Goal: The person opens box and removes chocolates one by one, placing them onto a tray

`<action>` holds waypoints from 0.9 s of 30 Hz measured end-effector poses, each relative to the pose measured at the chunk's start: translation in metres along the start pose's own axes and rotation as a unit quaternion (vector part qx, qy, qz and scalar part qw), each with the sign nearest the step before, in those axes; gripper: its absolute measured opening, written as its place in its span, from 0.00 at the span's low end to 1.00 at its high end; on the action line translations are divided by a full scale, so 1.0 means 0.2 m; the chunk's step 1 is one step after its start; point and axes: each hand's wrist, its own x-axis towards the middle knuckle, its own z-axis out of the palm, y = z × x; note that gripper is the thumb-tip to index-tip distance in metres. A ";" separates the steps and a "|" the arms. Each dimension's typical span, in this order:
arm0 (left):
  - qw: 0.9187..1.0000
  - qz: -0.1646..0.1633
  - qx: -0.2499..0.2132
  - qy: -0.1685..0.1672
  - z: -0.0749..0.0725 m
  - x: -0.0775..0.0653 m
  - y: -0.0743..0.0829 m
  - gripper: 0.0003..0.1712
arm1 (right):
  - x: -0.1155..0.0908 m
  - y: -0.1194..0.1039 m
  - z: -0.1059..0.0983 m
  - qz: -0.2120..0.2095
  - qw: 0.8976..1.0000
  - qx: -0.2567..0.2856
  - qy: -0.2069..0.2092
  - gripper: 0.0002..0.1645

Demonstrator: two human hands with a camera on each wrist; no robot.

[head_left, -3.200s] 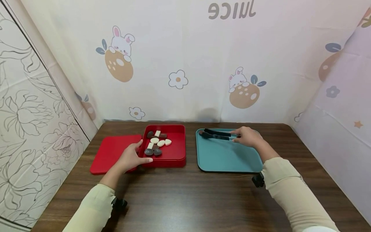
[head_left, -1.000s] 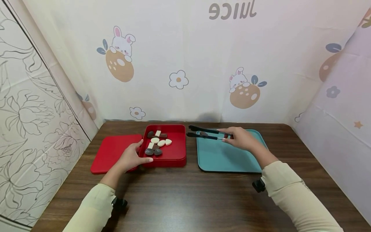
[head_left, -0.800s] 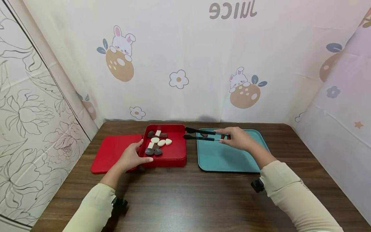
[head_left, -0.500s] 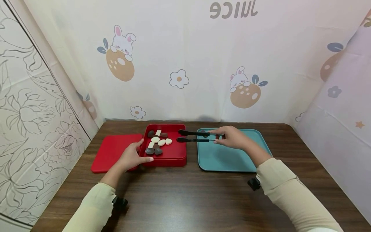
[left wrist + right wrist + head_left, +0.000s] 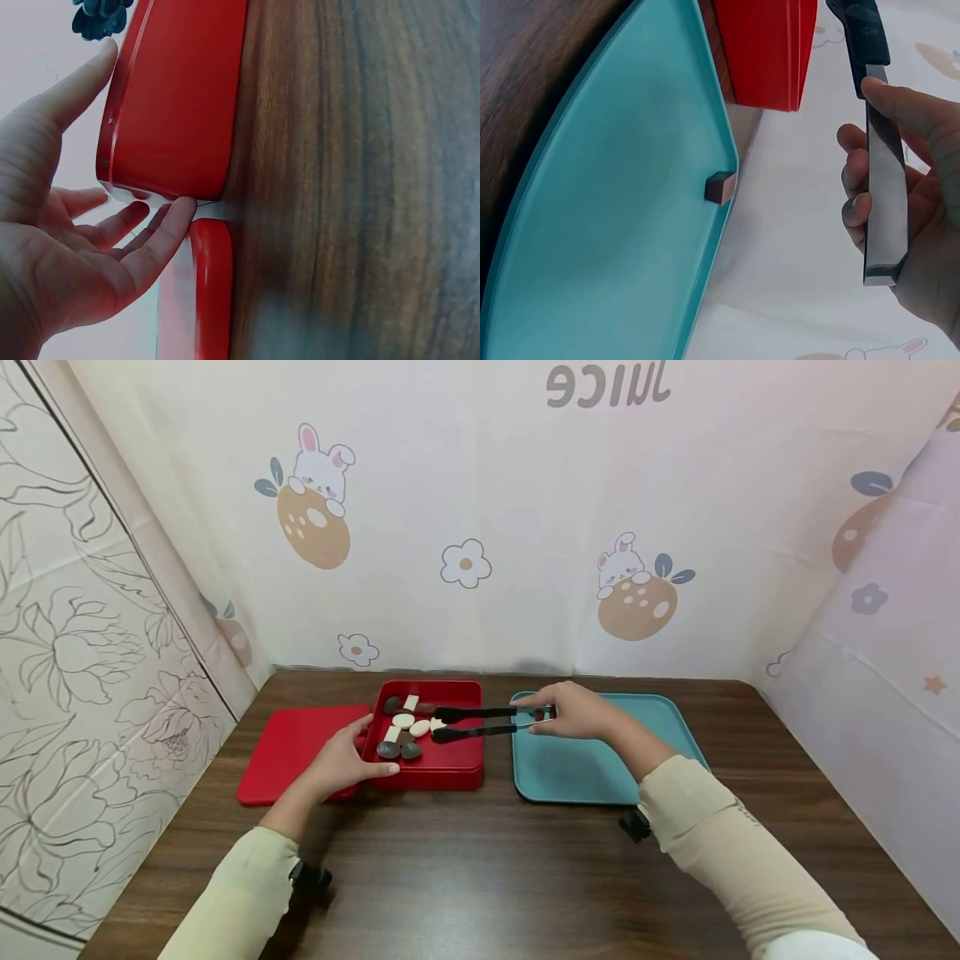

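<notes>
My left hand (image 5: 341, 764) spans the near left corner of an open red box (image 5: 465, 777), thumb along its front rim and fingers at its left side, fairly straight. Inside lie several brown and white pieces that look like chocolates (image 5: 403, 721). Black-tipped metal tongs (image 5: 480, 722) are held by my right hand (image 5: 573, 710), pinched between thumb and fingers near the back end. Their tips stand a little apart over the box, overlapping a small white piece at the right of the group. In the right wrist view one brown block (image 5: 720, 187) sits in a corner of the teal tray (image 5: 615, 172).
A flat red lid (image 5: 281, 752) lies left of the box, partly behind my left hand. The tray is to the box's right, under my right hand. All stand on a dark wooden table (image 5: 465, 877) against a printed curtain (image 5: 525, 485).
My right hand first picks at the tray's far left with the tongs, then carries them left until their tips are over the box. The left hand keeps its place.
</notes>
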 end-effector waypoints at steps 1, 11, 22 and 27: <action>1.000 0.002 -0.004 -0.003 0.00 0.00 0.00 0.64 | 0.01 -0.01 0.00 0.002 1.000 -0.001 -0.005 0.27; 1.000 -0.012 0.003 -0.022 -0.01 0.03 0.02 0.64 | 0.10 -0.06 0.05 0.023 0.998 -0.048 -0.025 0.25; 1.000 -0.022 0.002 -0.020 -0.01 0.02 0.02 0.64 | 0.20 -0.13 0.09 0.045 0.995 -0.076 -0.044 0.25; 1.000 -0.018 -0.001 -0.015 -0.01 0.02 0.01 0.63 | 0.23 -0.15 0.11 0.048 0.993 -0.093 -0.048 0.24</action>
